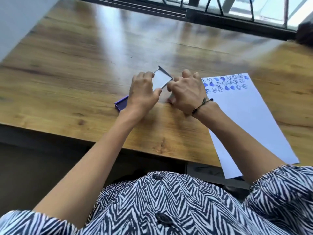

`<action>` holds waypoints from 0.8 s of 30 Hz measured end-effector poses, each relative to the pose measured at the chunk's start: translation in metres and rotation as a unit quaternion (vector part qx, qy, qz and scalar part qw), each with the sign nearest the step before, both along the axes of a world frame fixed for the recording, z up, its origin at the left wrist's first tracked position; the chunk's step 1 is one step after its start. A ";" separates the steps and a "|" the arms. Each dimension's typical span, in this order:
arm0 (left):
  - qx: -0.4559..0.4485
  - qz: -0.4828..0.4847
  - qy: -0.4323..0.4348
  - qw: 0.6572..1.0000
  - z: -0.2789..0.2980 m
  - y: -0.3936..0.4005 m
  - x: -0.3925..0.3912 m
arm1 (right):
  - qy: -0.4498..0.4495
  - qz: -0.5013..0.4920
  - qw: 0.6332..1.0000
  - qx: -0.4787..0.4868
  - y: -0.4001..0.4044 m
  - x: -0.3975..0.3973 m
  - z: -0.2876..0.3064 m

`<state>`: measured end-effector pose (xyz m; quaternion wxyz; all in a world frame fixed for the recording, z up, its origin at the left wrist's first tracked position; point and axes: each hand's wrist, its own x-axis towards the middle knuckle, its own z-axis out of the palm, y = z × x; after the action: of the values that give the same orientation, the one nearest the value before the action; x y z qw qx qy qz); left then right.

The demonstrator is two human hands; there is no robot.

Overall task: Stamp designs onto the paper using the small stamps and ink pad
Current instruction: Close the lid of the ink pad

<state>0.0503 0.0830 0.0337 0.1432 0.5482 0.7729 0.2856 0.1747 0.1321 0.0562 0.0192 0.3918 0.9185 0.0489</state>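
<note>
A white sheet of paper (245,119) lies on the right of the wooden table, its far edge covered with rows of blue smiley and blob stamp prints (225,83). My left hand (144,92) grips a small flat case with a pale face and dark rim (161,78), raised just above the table. My right hand (188,92) is curled beside that case, fingertips at its right corner. A purple box part (121,104) lies on the table under my left wrist. A small pinkish object (170,100) peeks out beneath my right hand; no stamp is clearly visible.
The wooden table (84,65) reaches to a dark window frame (220,12) at the back. The paper's near corner overhangs the table's front edge (118,143). A dark object (304,34) sits at the far right edge.
</note>
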 end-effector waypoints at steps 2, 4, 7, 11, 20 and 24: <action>-0.064 -0.019 0.087 0.994 0.002 0.012 -0.004 | 0.037 -0.014 0.999 -0.007 0.004 -0.002 0.008; -0.123 -0.029 0.134 0.983 0.005 0.022 -0.004 | 0.072 -0.025 0.997 0.000 0.010 -0.006 0.017; -0.148 -0.053 0.160 0.975 0.005 0.034 -0.001 | 0.102 -0.046 0.994 -0.011 0.020 -0.011 0.030; -0.135 -0.068 0.162 0.975 0.006 0.042 -0.004 | 0.135 -0.072 0.987 -0.051 0.028 -0.012 0.039; 0.106 0.007 -0.158 0.982 0.008 0.011 -0.033 | 0.401 -0.193 0.827 -0.343 0.025 -0.030 0.047; 0.175 -0.033 -0.180 0.967 0.013 -0.007 -0.032 | 0.395 -0.214 0.729 -0.517 0.015 -0.043 0.047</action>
<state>0.0179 0.0758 0.0467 0.1912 0.5290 0.6541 0.5058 0.1313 0.1468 0.1034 -0.1352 0.4914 0.6184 -0.5981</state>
